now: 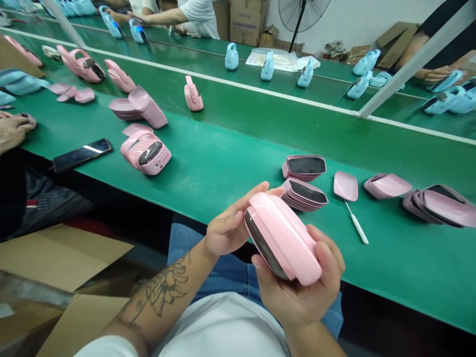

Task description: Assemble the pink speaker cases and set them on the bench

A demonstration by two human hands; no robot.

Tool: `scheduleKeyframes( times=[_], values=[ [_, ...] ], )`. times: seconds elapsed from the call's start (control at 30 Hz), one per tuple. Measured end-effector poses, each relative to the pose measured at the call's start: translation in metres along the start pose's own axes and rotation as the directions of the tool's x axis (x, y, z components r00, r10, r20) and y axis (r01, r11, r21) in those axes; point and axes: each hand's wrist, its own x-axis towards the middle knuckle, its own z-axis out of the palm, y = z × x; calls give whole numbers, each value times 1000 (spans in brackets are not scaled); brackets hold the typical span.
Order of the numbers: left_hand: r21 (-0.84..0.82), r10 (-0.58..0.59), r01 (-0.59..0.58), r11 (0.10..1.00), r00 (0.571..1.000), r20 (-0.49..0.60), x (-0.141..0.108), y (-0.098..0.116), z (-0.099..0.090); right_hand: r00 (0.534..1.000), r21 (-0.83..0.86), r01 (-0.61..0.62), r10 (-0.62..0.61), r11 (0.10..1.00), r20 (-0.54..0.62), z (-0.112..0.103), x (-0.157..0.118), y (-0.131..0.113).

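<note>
Green tabletop [223, 148]: glossy. Pink casing [284, 238] held at near edge; right fingers [329, 248] grasp it, left fingers [241, 203] extend beside one end, grip cannot be told. Beyond far edge: pedestal fan [298, 25], cardboard carton [246, 21], white wall [349, 20].

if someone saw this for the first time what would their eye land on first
Probably the glossy pink device in the foreground, gripped at its near end by the right hand, with the left hand at its far end. Next might come the bright green table stretching out beneath the scattered pink parts. Beyond the white rail, light-blue devices stand out by colour.
</note>
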Motion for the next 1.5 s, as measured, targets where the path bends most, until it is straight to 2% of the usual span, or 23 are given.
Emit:
scheduleKeyframes(
  times=[0.13, 0.2, 0.3, 0.4, 0.47, 0.5, 0.57, 0.63, 0.73, 0.8, 0.9, 0.93, 1.0, 1.07, 1.13, 1.17, 1.2, 1.23, 1.33, 1.4, 1.5],
  values=[
    [-41, -36, 35, 999, 999, -27, -2, 2, 4, 1000, 14, -25, 25, 1000, 2, -3, -4, -1],
    [-70, -37, 32, 997, 996, -76, -2, 0, 9, 999, 33, -45, 45, 998, -16, -1, -7, 0],
    [-129, -71, 42, 991, 972, -225, 3, -7, 20, 992, 124, -119, 123, 985, -23, 4, -14, 4],
    [-152, -110, 50, 987, 900, -421, 7, -8, 30, 956, 244, -292, 272, 925, 112, 7, -21, 9],
    [-68, -60, 29, 997, 859, -509, 6, -2, 32, 899, 300, -428, 366, 853, 242, 4, -22, 12],
    [11, -8, 16, 1000, 851, -526, 5, 2, 31, 866, 321, -488, 402, 812, 298, 0, -22, 13],
    [219, 125, -16, 975, 861, -493, -1, 10, 27, 801, 337, -581, 447, 741, 398, -8, -17, 15],
    [461, 252, -46, 886, 883, -395, -8, 13, 21, 756, 298, -616, 441, 729, 483, -17, -8, 17],
    [728, 347, -62, 683, 905, -248, -17, 9, 9, 724, 188, -570, 380, 800, 576, -23, 7, 21],
    [807, 386, -87, 584, 905, -182, -20, 2, -1, 706, 125, -518, 340, 846, 621, -21, 15, 24],
    [828, 439, -178, 532, 894, -89, -20, -10, -12, 645, 61, -431, 261, 900, 718, -15, 20, 27],
    [824, 463, -193, 533, 881, -94, -19, -14, -14, 636, 63, -392, 220, 918, 740, -13, 20, 27],
    [812, 503, -143, 566, 841, -202, -17, -21, -15, 654, 99, -292, 123, 951, 746, -7, 19, 27],
    [782, 500, -18, 623, 778, -380, -15, -25, -12, 674, 112, -203, 56, 973, 737, -2, 20, 28],
    [717, 446, 86, 692, 729, -518, -14, -26, -8, 648, 92, -153, 29, 984, 761, 0, 24, 30],
    [689, 421, 102, 718, 725, -545, -14, -26, -6, 620, 82, -139, 22, 987, 784, 1, 27, 31],
    [674, 408, 90, 734, 735, -542, -15, -26, -6, 593, 76, -128, 15, 989, 805, 0, 31, 33],
    [676, 407, 54, 735, 762, -504, -16, -25, -6, 566, 75, -121, 7, 990, 824, 0, 35, 34],
    [759, 450, -91, 645, 848, -281, -22, -25, -7, 488, 78, -141, 1, 987, 873, -3, 45, 35],
    [813, 471, -114, 571, 857, -211, -25, -25, -7, 458, 73, -174, 15, 982, 889, -3, 48, 33],
    [839, 479, -12, 544, 826, -298, -27, -26, -1, 468, 49, -202, 52, 978, 882, -1, 47, 28]
  ],
)
